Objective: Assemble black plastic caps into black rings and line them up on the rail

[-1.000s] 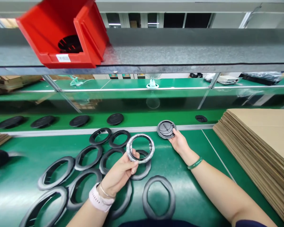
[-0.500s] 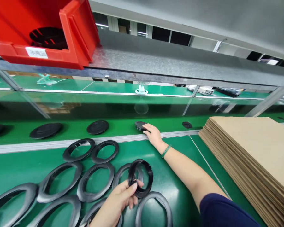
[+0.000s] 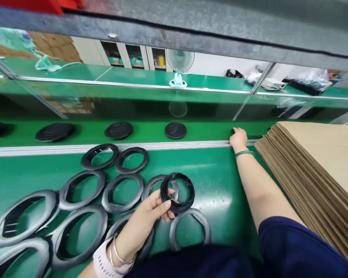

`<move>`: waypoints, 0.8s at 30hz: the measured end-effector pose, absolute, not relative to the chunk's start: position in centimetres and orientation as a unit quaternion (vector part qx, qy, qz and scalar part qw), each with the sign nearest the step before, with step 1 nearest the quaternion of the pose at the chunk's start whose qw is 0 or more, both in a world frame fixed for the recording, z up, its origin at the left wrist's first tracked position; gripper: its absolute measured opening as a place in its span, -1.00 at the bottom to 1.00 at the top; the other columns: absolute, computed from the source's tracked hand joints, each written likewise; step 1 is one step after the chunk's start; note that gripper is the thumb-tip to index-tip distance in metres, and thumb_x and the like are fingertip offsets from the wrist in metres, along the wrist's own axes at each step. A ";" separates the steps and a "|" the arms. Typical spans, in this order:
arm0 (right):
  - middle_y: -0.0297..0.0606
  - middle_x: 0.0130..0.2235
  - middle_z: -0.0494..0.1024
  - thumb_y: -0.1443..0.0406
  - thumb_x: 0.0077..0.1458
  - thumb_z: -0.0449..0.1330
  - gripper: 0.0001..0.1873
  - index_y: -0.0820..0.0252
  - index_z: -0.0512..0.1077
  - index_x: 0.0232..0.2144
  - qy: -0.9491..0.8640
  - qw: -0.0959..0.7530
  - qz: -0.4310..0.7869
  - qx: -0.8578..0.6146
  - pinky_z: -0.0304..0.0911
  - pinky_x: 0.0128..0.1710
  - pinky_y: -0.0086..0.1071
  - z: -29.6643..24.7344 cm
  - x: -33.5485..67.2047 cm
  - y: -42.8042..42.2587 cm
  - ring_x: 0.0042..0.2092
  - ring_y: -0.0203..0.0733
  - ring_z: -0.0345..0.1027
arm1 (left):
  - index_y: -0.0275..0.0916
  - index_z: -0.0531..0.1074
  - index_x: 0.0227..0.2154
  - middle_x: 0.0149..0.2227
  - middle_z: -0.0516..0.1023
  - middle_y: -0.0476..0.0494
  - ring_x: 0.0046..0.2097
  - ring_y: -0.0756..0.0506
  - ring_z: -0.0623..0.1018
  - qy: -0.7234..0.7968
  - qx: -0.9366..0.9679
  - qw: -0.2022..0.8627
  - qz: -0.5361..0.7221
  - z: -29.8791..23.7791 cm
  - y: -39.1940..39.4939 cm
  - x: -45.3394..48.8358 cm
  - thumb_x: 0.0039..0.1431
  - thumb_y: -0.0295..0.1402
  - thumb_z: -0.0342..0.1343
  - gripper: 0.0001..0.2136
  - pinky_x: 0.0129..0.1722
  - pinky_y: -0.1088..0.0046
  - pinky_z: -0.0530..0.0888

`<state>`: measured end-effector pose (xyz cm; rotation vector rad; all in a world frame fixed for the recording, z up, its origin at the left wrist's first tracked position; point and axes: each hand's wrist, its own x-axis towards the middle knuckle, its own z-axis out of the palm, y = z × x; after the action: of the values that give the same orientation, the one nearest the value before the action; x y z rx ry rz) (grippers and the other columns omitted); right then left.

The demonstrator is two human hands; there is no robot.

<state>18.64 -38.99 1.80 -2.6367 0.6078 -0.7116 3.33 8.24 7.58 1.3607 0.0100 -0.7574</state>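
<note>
My left hand (image 3: pixel 153 208) grips a glossy black ring (image 3: pixel 164 189), held up above the green table among other rings. Far to the right, my right hand (image 3: pixel 238 138) reaches to the green belt, its fingers closed around a small black part (image 3: pixel 232 131) that they mostly hide. A round black disc (image 3: pixel 175 130) lies on the belt to the left of that hand, apart from it. Several grey-black rings lie flat on the table around my left hand, among them a ring (image 3: pixel 123 193) to its left and another ring (image 3: pixel 174 231) below the held one.
More black discs (image 3: pixel 118 130) are spaced along the belt (image 3: pixel 147 133) to the left. A tall stack of brown cardboard sheets (image 3: pixel 313 143) stands at the right. Overhead runs a metal shelf (image 3: pixel 191 34) with a red bin (image 3: pixel 46 4). Beyond the glass stands a small fan (image 3: pixel 178 63).
My right hand has left the round disc and moved right to the small black part on the belt. My left hand still holds the black ring. The view has tilted downward.
</note>
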 end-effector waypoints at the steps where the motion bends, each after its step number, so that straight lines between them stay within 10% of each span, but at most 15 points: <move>1: 0.15 0.09 0.42 0.50 -0.01 0.02 -0.51 0.44 0.48 -0.01 0.223 0.169 -0.248 -0.928 0.06 0.22 0.05 1.5 18.2 -40.7 0.15 0.15 0.21 | -0.24 0.44 -0.02 -0.45 0.50 -0.02 -0.40 -0.01 0.48 0.000 0.612 0.712 -0.345 7.5 8.2 3.4 0.10 -0.16 0.29 -0.58 -0.38 0.51 0.39; 7: 0.03 0.03 0.46 0.39 0.06 0.07 -0.60 0.33 0.53 -0.07 0.240 0.161 -0.268 -0.919 0.14 0.14 -0.09 -0.2 18.1 -44.3 0.07 0.07 0.23 | -0.20 0.43 -0.01 -0.26 0.52 -0.06 -0.27 -0.01 0.46 -0.031 0.592 0.707 -0.386 6.2 8.2 3.6 -0.12 -0.37 0.44 -0.45 -0.24 0.50 0.40; 17: -0.04 -0.27 0.52 0.35 0.03 0.20 -0.89 0.26 0.53 -0.46 0.255 0.179 -0.314 -0.897 0.18 0.03 -0.10 0.9 18.0 -43.7 -0.12 0.07 0.27 | -0.27 0.47 -0.40 -0.43 0.51 -0.08 -0.38 -0.03 0.46 -0.049 0.711 0.627 -0.314 7.3 8.3 3.3 0.24 -0.08 0.10 -0.68 -0.27 0.44 0.38; 24: -0.15 -0.28 0.46 0.29 0.13 0.19 -0.86 0.26 0.51 -0.35 0.192 0.243 -0.374 -0.874 0.31 -0.14 -0.22 2.2 15.6 -36.3 -0.29 -0.10 0.31 | -0.19 0.39 -0.17 -0.29 0.56 -0.03 -0.30 -0.06 0.53 0.024 0.625 0.716 -0.310 7.5 7.9 2.9 -0.02 -0.25 0.37 -0.62 -0.29 0.42 0.52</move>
<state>15.60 -36.31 2.25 -2.3898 0.5234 -1.0224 2.86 7.89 7.53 1.3840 0.0533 -0.6862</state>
